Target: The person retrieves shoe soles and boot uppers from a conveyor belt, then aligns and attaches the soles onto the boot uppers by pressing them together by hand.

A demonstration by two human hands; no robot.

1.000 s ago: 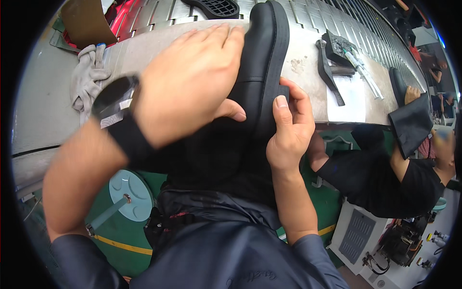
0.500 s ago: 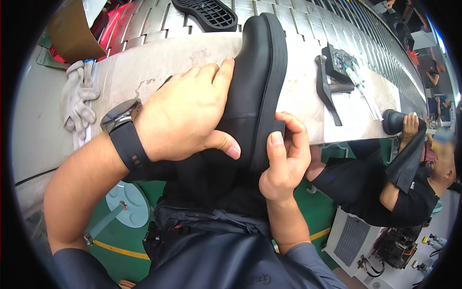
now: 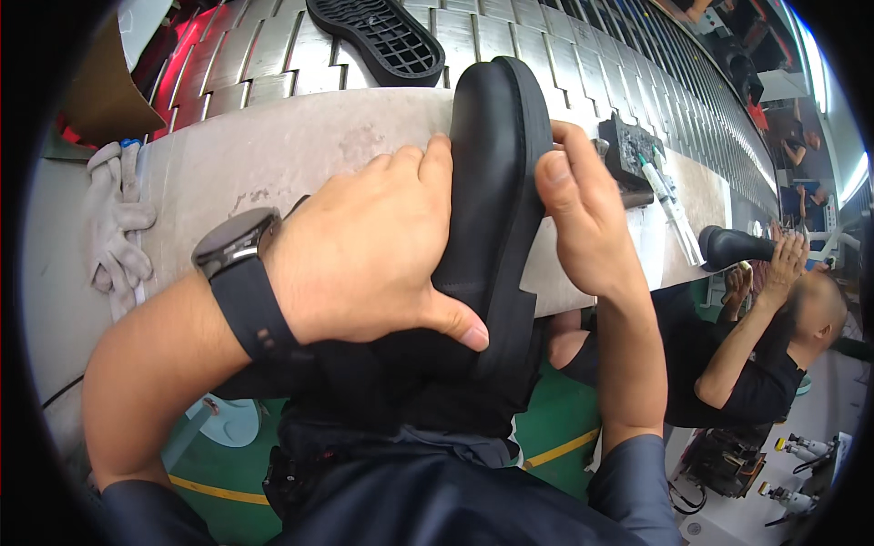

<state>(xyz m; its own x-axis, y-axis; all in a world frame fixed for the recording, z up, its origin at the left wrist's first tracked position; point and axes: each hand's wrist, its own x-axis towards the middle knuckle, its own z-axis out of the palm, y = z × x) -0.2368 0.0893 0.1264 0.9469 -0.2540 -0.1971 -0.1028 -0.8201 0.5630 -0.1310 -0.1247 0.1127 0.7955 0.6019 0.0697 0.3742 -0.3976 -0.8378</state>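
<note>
A black leather boot (image 3: 492,164) with a thick black sole lies on its side before me, toe pointing away, its heel near my lap. My left hand (image 3: 373,246), with a watch on the wrist, is closed over the boot's upper; the thumb lies near the heel and the fingertips reach the vamp. My right hand (image 3: 587,205) grips the sole's right edge at the forefoot, thumb toward me and fingers partly hidden beyond the edge. The shaft of the boot is mostly out of sight under my left hand and against dark clothing.
A loose black outsole (image 3: 391,45) lies on the metal slat conveyor (image 3: 482,41) beyond the pale worktop (image 3: 218,173). Grey gloves (image 3: 118,223) rest at left. Syringes (image 3: 669,200) lie by a black block (image 3: 628,150) at right. A co-worker (image 3: 756,364) handles another boot (image 3: 733,247).
My right hand has moved from the heel up along the sole edge to the forefoot. The boot has shifted slightly toward me. My left hand keeps its hold.
</note>
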